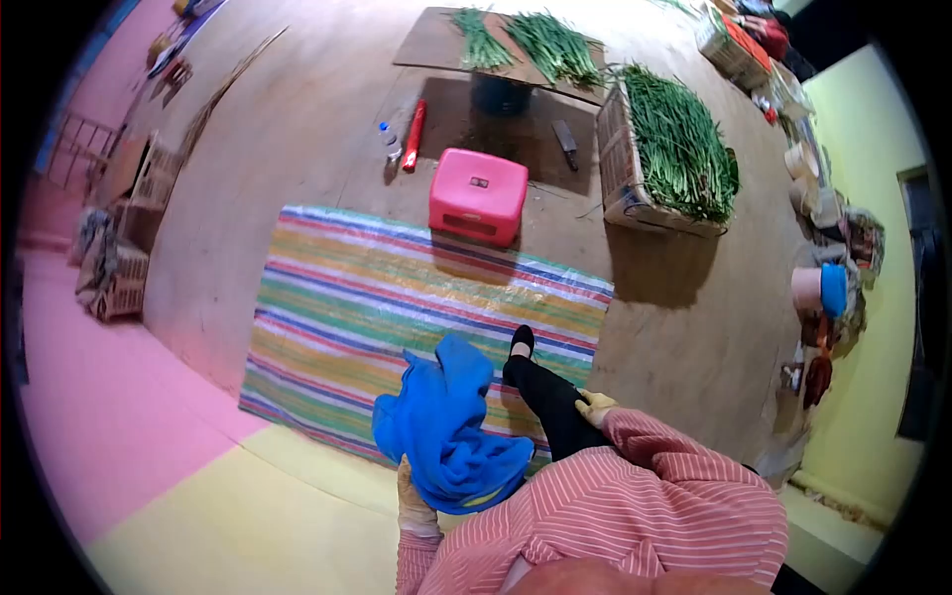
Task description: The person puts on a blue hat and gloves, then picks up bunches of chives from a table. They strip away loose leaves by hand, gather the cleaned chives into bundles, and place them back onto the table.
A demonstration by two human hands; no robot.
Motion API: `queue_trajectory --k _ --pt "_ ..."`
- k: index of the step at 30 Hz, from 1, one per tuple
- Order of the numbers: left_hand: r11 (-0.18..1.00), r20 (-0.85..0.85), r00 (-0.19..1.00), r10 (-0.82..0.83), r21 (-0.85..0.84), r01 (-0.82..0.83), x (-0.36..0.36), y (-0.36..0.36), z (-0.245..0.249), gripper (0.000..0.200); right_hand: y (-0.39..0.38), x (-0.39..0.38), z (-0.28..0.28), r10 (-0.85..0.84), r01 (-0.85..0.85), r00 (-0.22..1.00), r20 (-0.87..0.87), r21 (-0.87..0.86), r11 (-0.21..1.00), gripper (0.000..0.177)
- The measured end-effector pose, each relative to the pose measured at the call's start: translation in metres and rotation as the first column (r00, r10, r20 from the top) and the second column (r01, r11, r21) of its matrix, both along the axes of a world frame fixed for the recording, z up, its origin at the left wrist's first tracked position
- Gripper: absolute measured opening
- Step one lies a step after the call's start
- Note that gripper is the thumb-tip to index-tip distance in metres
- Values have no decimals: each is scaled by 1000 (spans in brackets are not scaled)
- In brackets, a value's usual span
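Note:
My left hand [415,501], in a yellowish glove, grips a bright blue cloth [448,426] that hangs bunched in front of my body. My right hand [595,405], also gloved, rests against my black trouser leg [543,395], fingers curled; nothing shows in it. My foot in a black shoe [522,341] steps on a striped woven mat [397,297]. I wear a pink-and-white striped shirt.
A pink plastic stool [478,194] stands at the mat's far edge. Behind it lie a board with green onion bunches [516,45], a crate of greens [674,149], a knife [565,142], a red tube [414,134]. Baskets sit left, pots along the right wall.

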State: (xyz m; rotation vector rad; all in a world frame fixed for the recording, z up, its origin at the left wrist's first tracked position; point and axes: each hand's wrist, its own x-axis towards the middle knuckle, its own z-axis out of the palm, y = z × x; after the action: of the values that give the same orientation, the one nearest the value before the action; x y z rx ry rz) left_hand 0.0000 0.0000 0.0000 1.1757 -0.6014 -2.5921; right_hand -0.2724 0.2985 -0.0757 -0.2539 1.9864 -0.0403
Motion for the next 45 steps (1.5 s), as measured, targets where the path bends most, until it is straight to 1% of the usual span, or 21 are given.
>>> queue_trajectory --k 2,3,6,8,9,11,13,14,17,20,21,22,25,29,33,35,37,39,41,44,45 --pt "846 187 940 -286 -411 339 1 -24 14 61 -9 21 -2 -145 143 989 39 57 988 61" --pt "828 297 907 -298 -393 400 -71 -15 51 61 3 -24 0 -162 156 975 152 46 987 61" --pt "994 -80 991 -107 -36 104 -162 -28 39 55 3 -89 -22 -228 205 970 -80 -226 952 54" --pt "991 -55 992 -117 61 120 -201 -38 42 53 -1 -110 -38 -347 314 936 -64 -299 901 53" --pt "987 -23 990 -136 84 138 -217 -43 44 52 -7 -120 -50 -444 396 895 -48 -374 839 53" --pt "977 24 984 -178 121 174 -243 -53 48 50 -14 -158 -84 -611 643 766 200 -256 722 57" --pt "962 69 970 -231 163 217 -266 -65 52 48 -56 -214 -44 -795 884 467 386 -186 429 68" --pt "950 102 957 -271 188 249 -277 -70 54 47 -72 -240 -28 -803 889 457 382 -170 425 68" --pt "901 211 893 -398 274 337 -312 -96 65 44 -117 -305 6 -642 986 137 755 -168 13 88" --pt "865 324 814 -483 323 384 -358 -133 69 41 -161 -349 14 -642 986 55 765 -145 -88 82" --pt "848 320 795 -516 321 421 -380 -147 72 40 -175 -361 2 -634 969 40 772 -184 -162 76" --pt "724 136 720 -680 273 633 -417 -159 83 56 -189 -375 4 -629 951 35 777 -219 -218 70" --pt "599 108 590 -800 204 775 -469 -195 77 60 -221 -403 49 -779 942 110 617 -316 -117 58" --pt "558 109 547 -830 164 814 -521 -213 77 51 -224 -426 37 -729 919 69 681 -327 -218 55" --pt "578 123 565 -816 167 798 -585 -223 72 51 -214 -467 -6 -779 907 189 598 -410 -94 54" --pt "519 186 487 -854 218 827 -611 -233 52 56 -214 -491 -20 -845 899 274 459 -435 55 52" --pt "539 265 483 -835 210 816 -659 -234 59 50 -222 -525 -29 -851 920 242 466 -389 48 50" --pt "559 246 506 -827 262 787 -721 -227 71 39 -220 -563 -69 -797 864 437 416 -441 244 48" --pt "537 230 490 -841 236 810 -710 -240 6 34 -214 -586 -93 -824 857 453 341 -420 297 47" --pt "600 174 597 -783 463 652 -779 -225 13 39 -216 -644 -83 -756 800 583 300 -378 467 44" --pt "583 154 609 -778 539 608 -833 -203 61 43 -214 -656 -80 -755 805 578 311 -367 466 44"
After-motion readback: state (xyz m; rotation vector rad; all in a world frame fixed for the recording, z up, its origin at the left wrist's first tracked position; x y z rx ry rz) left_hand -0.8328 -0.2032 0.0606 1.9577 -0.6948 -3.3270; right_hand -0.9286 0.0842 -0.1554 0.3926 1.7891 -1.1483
